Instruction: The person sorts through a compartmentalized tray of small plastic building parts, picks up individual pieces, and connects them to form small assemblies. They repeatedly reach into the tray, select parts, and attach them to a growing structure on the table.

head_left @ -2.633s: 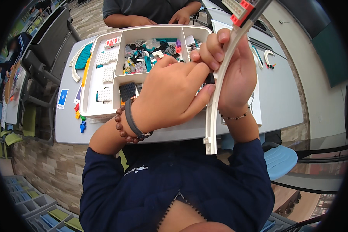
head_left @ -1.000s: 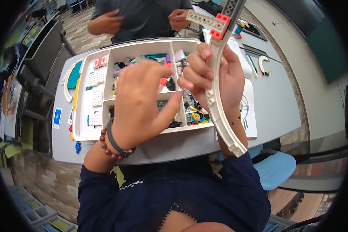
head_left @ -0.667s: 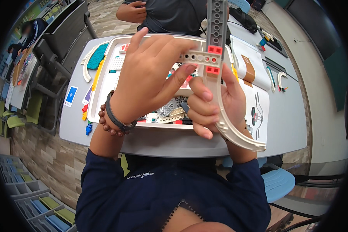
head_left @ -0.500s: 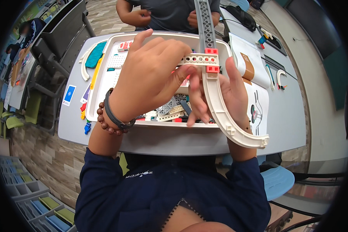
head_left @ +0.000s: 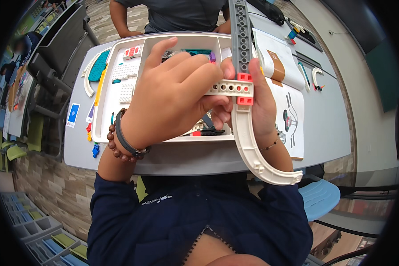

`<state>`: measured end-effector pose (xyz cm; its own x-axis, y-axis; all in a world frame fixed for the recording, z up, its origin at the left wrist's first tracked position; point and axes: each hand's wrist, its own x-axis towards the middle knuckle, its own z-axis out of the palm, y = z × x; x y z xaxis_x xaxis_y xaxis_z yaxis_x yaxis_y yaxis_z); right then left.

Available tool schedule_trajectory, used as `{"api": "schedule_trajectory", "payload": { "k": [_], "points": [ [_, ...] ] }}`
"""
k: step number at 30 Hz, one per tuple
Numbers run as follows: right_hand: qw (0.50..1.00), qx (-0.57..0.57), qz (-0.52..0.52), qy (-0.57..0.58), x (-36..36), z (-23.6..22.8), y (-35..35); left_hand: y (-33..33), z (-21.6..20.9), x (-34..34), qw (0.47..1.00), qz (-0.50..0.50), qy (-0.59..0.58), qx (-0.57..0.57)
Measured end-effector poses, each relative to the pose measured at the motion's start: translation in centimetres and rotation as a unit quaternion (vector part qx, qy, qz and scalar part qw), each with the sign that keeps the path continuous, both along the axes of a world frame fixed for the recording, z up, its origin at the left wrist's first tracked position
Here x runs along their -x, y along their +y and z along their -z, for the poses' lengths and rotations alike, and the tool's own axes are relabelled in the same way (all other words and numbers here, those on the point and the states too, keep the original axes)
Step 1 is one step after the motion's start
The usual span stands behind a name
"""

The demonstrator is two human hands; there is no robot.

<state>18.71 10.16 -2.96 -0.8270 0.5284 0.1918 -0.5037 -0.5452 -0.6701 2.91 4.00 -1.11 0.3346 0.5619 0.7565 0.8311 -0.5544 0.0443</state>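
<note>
My left hand [head_left: 173, 95] pinches the left end of a short white studless beam [head_left: 229, 88] with round holes, its index finger raised. That beam lies crosswise over a building-brick assembly, with red connector blocks [head_left: 245, 101] above and below it. A long grey beam [head_left: 242, 46] runs away from the joint, and a white curved rail [head_left: 248, 150] bends toward me and to the right. Around the joint my right hand [head_left: 264, 113] grips the assembly, thumb up along the grey beam's right side. Some of its fingers are hidden behind the pieces.
Under my hands, a white tray [head_left: 181, 139] holds plates and mixed pieces. An instruction booklet [head_left: 288, 124] lies open at the right. A teal plate [head_left: 98, 66], curved white pieces and small figures [head_left: 95, 150] sit at the left. A person [head_left: 181, 15] stands across the table.
My right hand has closed around the joint from loosely spread fingers. The assembly has shifted slightly toward me. The person opposite has lowered their hands.
</note>
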Motion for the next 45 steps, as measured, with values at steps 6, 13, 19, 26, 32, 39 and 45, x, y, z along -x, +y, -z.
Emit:
{"api": "schedule_trajectory", "payload": {
  "k": [6,13,19,26,32,39,45],
  "points": [
    [0.998,-0.029,0.028,0.046,0.2,0.5,1.3,-1.0,-1.3,0.3,0.999,0.023,-0.035,0.031],
    [0.996,-0.021,0.059,0.059,-1.6,-1.5,2.1,-0.8,-0.8,0.2,0.790,0.189,-0.453,0.367],
    [0.963,-0.205,0.153,-0.090,-2.6,-2.6,1.4,-0.2,-0.2,-0.1,0.629,0.282,-0.524,0.500],
    [0.898,-0.281,0.256,-0.222,-2.7,-2.9,1.2,0.0,1.1,-1.9,0.738,0.203,-0.515,0.386],
    [0.867,-0.304,0.312,-0.243,-3.2,-3.1,1.6,0.1,0.2,-1.6,0.995,-0.015,-0.100,-0.002],
    [0.871,-0.295,0.271,-0.285,-3.2,-2.4,1.2,0.1,1.5,-2.3,0.997,-0.050,-0.042,0.028],
    [0.899,-0.280,0.187,-0.281,-5.3,-0.5,0.6,0.7,3.3,-3.9,0.999,-0.017,-0.017,0.048]
  ]
}}
